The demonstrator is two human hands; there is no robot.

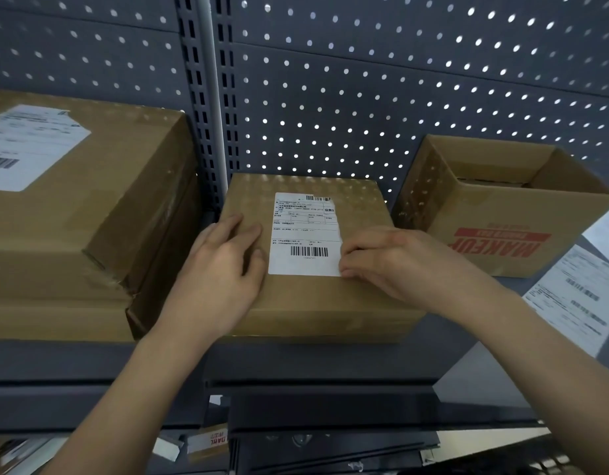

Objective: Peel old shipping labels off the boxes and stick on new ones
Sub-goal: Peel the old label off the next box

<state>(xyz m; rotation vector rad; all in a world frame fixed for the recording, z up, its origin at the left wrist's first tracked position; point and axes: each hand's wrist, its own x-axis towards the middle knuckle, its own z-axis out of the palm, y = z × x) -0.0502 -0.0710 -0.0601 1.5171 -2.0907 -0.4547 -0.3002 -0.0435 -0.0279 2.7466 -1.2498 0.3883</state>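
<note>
- Big box (90, 217) just beside middle box (313, 303) on L, taller: no way in there.
- Open box (502, 214) on R, narrow gap btwn.
- Pegboard (364, 97) close behind; top & front free.

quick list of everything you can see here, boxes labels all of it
closed boxes: 2, brown; big left box and middle box, on the shelf
stuck labels: 2, white; left label on the left box's top, middle label on the middle box's top
open box: 1, brown with red print, right
loose sheets: at least 2, white, printed, far right on the shelf
pegboard: 1, grey, behind
left grip: 1, bare hand, flat on the middle box, left of its label
right grip: 1, bare hand, fingertips curled at that label's lower right edge; pinch unclear
</note>
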